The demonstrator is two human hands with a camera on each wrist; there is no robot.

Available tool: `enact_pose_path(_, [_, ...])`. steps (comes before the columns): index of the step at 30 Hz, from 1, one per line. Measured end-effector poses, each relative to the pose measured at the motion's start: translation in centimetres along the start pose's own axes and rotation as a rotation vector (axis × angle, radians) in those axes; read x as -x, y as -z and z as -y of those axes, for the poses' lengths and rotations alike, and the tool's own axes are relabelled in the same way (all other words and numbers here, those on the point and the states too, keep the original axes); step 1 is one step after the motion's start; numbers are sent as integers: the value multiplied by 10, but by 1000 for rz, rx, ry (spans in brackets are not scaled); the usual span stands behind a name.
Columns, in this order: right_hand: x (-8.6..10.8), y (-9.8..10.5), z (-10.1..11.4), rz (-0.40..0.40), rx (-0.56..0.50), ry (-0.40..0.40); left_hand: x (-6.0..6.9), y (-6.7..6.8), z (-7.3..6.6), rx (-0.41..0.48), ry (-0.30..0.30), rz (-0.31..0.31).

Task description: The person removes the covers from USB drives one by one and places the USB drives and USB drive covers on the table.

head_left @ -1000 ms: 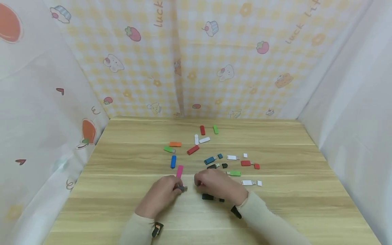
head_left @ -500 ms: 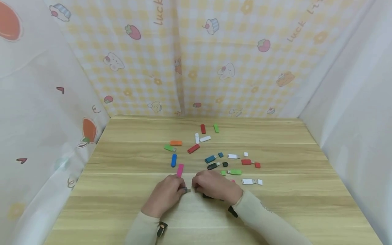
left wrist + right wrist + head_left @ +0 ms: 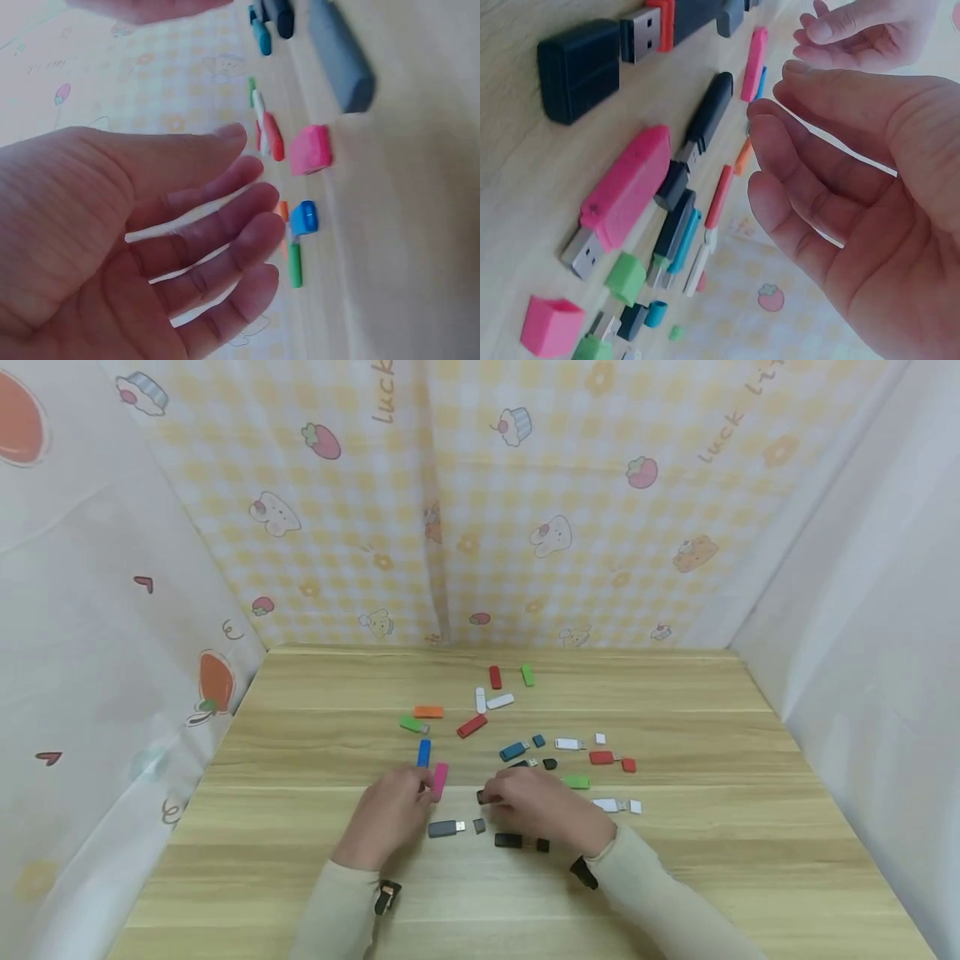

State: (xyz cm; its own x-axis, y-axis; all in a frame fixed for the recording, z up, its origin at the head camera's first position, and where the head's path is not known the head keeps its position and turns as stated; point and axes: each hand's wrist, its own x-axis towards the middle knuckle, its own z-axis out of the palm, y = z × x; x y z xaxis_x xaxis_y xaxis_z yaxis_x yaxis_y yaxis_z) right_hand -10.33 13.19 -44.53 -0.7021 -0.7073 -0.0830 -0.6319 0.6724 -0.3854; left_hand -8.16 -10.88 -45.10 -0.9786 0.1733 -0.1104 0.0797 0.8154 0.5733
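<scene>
The left hand [image 3: 390, 817] holds nothing, its fingers loosely bent just beside the pink drive [image 3: 440, 782] and the blue drive [image 3: 424, 753], both apparently capped. Beyond its fingertips lie the green drive [image 3: 414, 724], a metal-looking end showing, and the orange drive [image 3: 429, 712]. Between the hands, a little nearer the person, the grey drive [image 3: 442, 829] lies with its plug bare and the grey cap [image 3: 479, 827] just off its end. Farther out, ahead of the gap between the hands, are a red drive [image 3: 472, 726] and a handful of other seemingly closed sticks. The right hand [image 3: 547, 810] looks relaxed and unloaded in its own wrist view; whether a small dark patch at its fingertips in the head view is shadow or a thing, I cannot tell. Just on the near side of it sits a black drive [image 3: 508, 841] with its black cap [image 3: 543, 845] apart; beyond it, the teal drive [image 3: 513, 752] is also parted from its cap, as are the red, green and white drives beyond and to the right of it. Judged from this layout, separating caps from drives seems about half done, with the group ahead of the left hand largely left.
</scene>
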Motion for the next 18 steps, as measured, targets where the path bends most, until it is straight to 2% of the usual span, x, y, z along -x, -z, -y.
enact_pose_path(2, [2,2,0,-1,-16,-14,-4,2,-1,26,29,7])
enact_pose_path(6, [7,6,0,-7,-46,-38,-12,1,-1,55,50,35])
enact_pose_path(12, [11,11,0,-9,-42,-52,-25,-8,-3,-23,56,29])
enact_pose_path(14, [12,13,0,-14,-43,-58,-28,-10,-5,-15,70,27])
enact_pose_path(18, [14,16,-3,-37,-73,-81,-32,-13,-8,6,97,60])
